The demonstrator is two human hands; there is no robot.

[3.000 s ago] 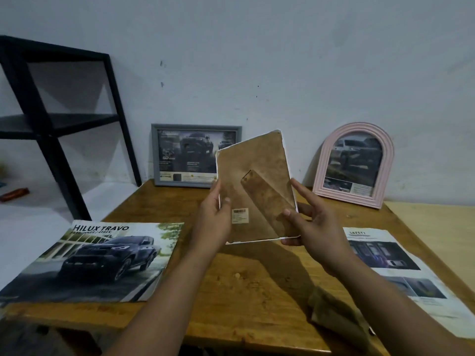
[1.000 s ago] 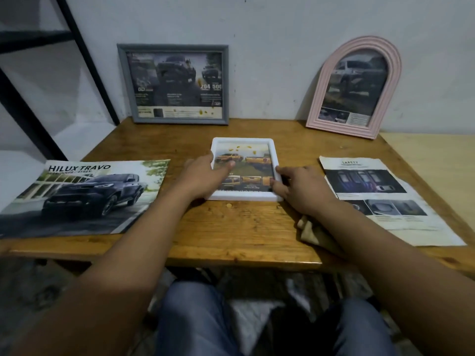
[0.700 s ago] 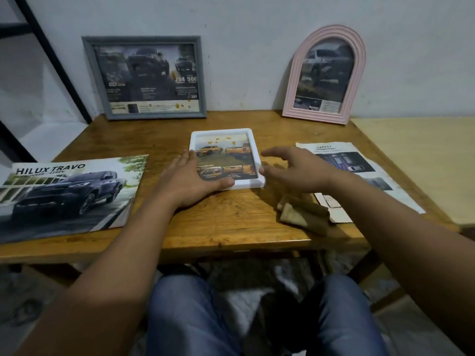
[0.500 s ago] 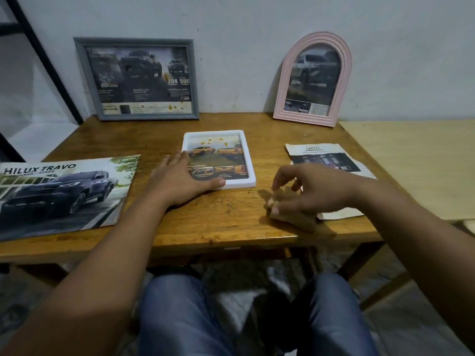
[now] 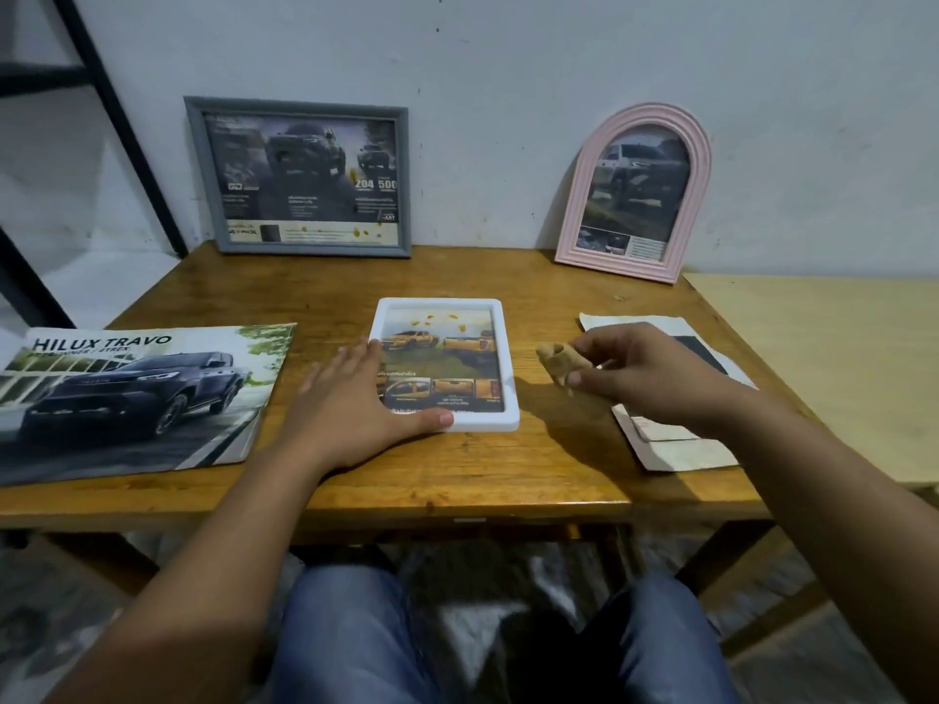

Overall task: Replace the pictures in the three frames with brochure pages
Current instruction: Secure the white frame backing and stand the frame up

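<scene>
Head view: the white frame (image 5: 444,365) is pressed flat under the open left hand (image 5: 355,403). A tan cloth (image 5: 558,363) is pinched in the right hand (image 5: 645,370), just right of the frame.

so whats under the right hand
The right hand pinches a small tan cloth above loose brochure pages on the wooden table. Most of their print is covered.

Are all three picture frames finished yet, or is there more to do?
Nearly finished. The grey frame and the pink arched frame lean on the wall, each showing a truck brochure page. The white frame lies face up with its page in; the left hand rests on it, and the right hand holds a small brown cloth. Left: probably a wipe, then standing it up.
</scene>
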